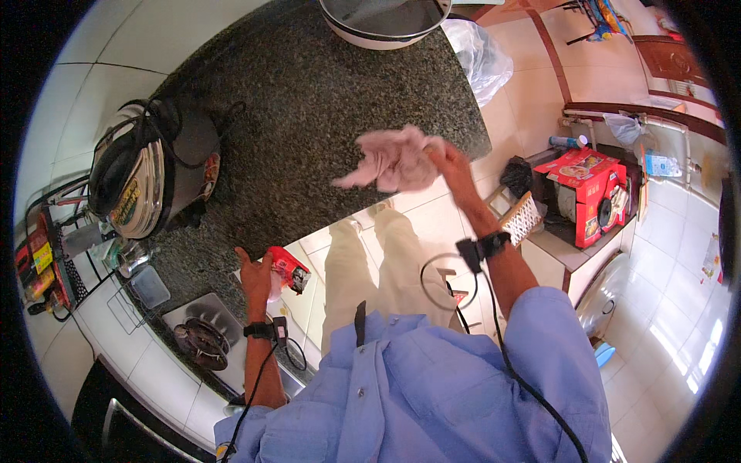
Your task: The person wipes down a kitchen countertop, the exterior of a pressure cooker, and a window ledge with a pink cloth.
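Observation:
My right hand grips a pink cloth by its right end. The cloth is bunched and slightly blurred, over the near right edge of a dark speckled stone countertop. At the counter's near left edge, my left hand holds a crumpled red packet with a silvery part showing. The packet hangs over the floor side of the edge, and something whitish shows below it, too unclear to name.
A pan stands at the counter's far edge, near a clear plastic bag. Leftward are a corded appliance, a clear plastic container and a steel cooktop. A red cardboard box sits on a low cabinet at right.

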Motion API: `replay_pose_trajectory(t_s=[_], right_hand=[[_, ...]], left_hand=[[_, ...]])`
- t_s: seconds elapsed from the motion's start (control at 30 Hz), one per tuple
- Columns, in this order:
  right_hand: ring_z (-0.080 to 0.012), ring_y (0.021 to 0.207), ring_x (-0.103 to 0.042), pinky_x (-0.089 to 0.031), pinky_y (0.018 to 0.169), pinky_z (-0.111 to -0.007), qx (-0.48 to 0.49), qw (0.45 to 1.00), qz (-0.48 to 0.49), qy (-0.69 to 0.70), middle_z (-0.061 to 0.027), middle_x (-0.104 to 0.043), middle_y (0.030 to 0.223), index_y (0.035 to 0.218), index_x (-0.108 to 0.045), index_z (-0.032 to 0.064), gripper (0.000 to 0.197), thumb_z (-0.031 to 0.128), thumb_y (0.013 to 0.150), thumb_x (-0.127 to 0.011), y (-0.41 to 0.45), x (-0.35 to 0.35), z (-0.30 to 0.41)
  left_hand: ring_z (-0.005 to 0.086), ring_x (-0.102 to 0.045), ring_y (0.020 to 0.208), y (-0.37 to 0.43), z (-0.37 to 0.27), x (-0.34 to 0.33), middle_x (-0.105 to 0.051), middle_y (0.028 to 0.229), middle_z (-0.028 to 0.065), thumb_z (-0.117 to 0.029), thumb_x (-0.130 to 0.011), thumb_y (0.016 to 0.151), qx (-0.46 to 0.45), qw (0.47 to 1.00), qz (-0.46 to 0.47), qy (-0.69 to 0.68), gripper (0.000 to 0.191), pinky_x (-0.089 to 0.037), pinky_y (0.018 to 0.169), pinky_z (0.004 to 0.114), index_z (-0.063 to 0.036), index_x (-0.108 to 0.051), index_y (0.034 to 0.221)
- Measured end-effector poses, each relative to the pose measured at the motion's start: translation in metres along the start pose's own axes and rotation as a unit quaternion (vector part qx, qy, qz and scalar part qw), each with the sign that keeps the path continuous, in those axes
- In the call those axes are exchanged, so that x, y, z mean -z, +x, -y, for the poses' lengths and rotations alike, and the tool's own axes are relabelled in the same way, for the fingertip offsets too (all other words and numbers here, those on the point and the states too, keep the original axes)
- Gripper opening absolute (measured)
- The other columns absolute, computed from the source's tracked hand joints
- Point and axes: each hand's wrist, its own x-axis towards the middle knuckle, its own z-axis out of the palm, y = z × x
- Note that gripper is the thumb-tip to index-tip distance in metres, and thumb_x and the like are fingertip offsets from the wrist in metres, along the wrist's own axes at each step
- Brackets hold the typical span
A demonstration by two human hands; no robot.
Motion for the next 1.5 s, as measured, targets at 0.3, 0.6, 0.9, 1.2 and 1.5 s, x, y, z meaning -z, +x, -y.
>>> replay_pose_trajectory(t_s=[0.3,0.6,0.9,1.2,1.5], right_hand=[[-0.0398,0.136,-0.038,-0.027,0.113,-0.048,0.188,0.952,-0.114,-0.212,-0.0252,-0.042,0.145,0.143,-0.041,0.0015,0.064,0.009,0.085,-0.068,-0.014,-0.026,-0.021],[-0.0362,0.143,-0.028,-0.021,0.116,-0.054,0.39,0.911,0.038,-0.131,-0.013,-0.034,0.154,0.141,-0.048,0.0175,0.054,0.014,0.088,-0.06,0.001,-0.205,0.088],[-0.0332,0.134,-0.043,-0.035,0.11,-0.048,0.395,0.882,0.13,-0.221,-0.0104,-0.05,0.141,0.129,-0.059,0.0147,0.044,0.011,0.085,-0.061,-0.035,-0.116,0.034],[-0.046,0.14,-0.031,-0.034,0.11,-0.053,0.415,0.867,0.037,-0.274,-0.0224,-0.034,0.152,0.136,-0.055,0.0124,0.043,0.007,0.093,-0.057,0.049,-0.178,0.058],[-0.0462,0.14,-0.029,-0.028,0.113,-0.055,0.496,0.827,0.025,-0.263,-0.0189,-0.033,0.153,0.147,-0.04,0.0168,0.056,0.009,0.094,-0.056,0.042,-0.322,0.147]], left_hand=[[0.0135,-0.051,0.053,0.004,-0.009,0.001,-0.053,0.058,0.0033,-0.034,-0.068,0.089,0.021,0.998,-0.018,0.056,0.098,-0.043,0.052,0.032,0.0079,-0.004,0.152],[0.0117,-0.045,0.053,0.015,-0.009,-0.006,-0.05,0.057,0.0022,-0.034,-0.066,0.091,0.013,0.999,0.036,0.005,0.097,-0.041,0.051,0.029,0.0098,-0.004,0.15],[0.0194,-0.059,0.058,0.002,0.009,0.009,-0.06,0.062,0.0091,-0.035,-0.069,0.088,0.018,0.998,-0.012,0.066,0.099,-0.049,0.059,0.037,0.0101,-0.006,0.15],[0.0195,-0.058,0.054,-0.006,0.03,0.03,-0.059,0.061,0.007,-0.035,-0.073,0.085,-0.004,0.999,-0.033,0.023,0.098,-0.045,0.051,0.035,-0.0024,-0.013,0.155],[0.0242,-0.066,0.06,-0.068,0.081,0.087,-0.064,0.063,0.0113,-0.038,-0.074,0.082,0.107,0.991,-0.069,-0.043,0.079,-0.05,0.058,0.04,-0.0013,-0.041,0.144]])
